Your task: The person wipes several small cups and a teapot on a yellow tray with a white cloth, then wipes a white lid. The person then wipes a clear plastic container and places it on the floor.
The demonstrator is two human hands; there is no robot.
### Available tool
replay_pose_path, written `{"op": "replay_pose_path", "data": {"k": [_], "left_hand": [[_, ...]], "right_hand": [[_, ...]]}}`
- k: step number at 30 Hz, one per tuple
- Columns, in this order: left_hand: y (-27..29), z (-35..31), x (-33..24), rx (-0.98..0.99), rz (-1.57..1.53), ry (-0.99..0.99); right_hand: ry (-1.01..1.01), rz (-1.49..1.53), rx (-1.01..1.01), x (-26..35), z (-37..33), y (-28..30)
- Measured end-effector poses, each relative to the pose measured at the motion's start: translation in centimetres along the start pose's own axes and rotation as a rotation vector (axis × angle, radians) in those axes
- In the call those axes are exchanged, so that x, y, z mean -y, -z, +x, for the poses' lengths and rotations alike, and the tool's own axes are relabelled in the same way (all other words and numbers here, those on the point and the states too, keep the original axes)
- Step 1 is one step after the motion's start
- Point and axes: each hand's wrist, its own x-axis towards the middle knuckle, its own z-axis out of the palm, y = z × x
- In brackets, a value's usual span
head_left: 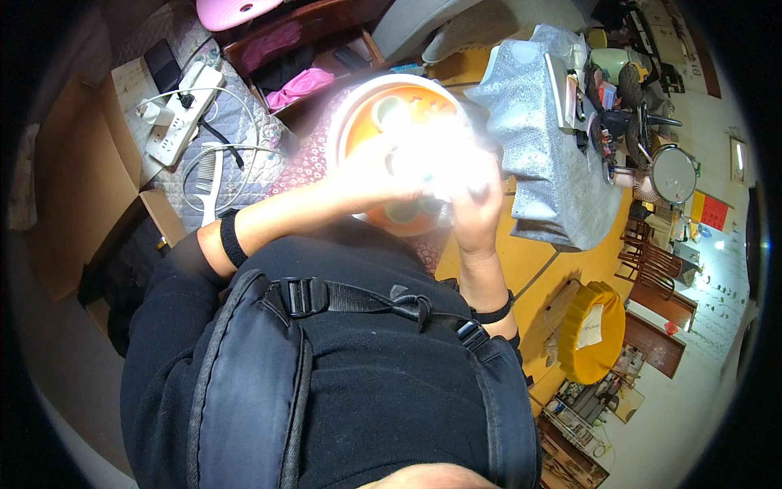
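Strong glare washes out both hands over a white-rimmed basin (337, 122) with an orange inside. My left hand (389, 175) reaches in from the left, its fingers bent toward the other hand. Close by on the right, my right hand (476, 186) is curled closed. A whitish patch shows between them, but what they hold cannot be made out in the brightness. Inside the basin lie several pale round pieces, one (391, 112) near the far rim and another (401, 212) near the close side. Beneath the basin is a red flowered cloth (308, 155).
On the left, a quilted cover carries a white power strip (186, 114), cables and a white comb (209, 175). A cardboard box (90, 187) stands beside it. An open drawer (309, 69) holds pink cloth. At right are a silver-covered table (542, 155) and a yellow-covered stool (599, 330).
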Motion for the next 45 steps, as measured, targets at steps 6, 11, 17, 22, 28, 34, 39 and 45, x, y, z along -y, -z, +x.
{"op": "replay_pose_path", "data": {"k": [6, 11, 17, 22, 28, 34, 39, 45], "left_hand": [[-0.4, 0.2, 0.7, -0.018, 0.061, -0.134], [-0.1, 0.2, 0.6, 0.03, 0.112, -0.11], [0.0, -0.3, -0.3, 0.103, -0.236, 0.1], [-0.4, -0.1, -0.6, 0.067, -0.234, 0.099], [-0.2, 0.0, -0.2, 0.1, -0.261, 0.099], [-0.7, 0.0, -0.3, 0.071, -0.345, 0.073], [-0.8, 0.0, -0.2, 0.089, -0.39, 0.1], [-0.6, 0.0, 0.3, 0.115, -0.4, 0.106]], "right_hand": [[-0.226, 0.399, -0.089, -0.4, -0.1, -1.2], [-0.302, 0.608, -0.129, -0.8, 0.0, -1.3], [-0.329, 0.754, -0.157, -1.6, -0.4, -0.8], [-0.331, 0.793, -0.167, -2.1, -0.5, -0.7], [-0.305, 0.778, -0.144, -2.0, -0.5, -0.8], [-0.311, 0.808, -0.144, -1.5, -0.7, -1.1], [-0.329, 0.823, -0.135, -1.3, -0.6, -0.9], [-0.333, 0.829, -0.135, -1.4, -0.6, -0.8]]}}
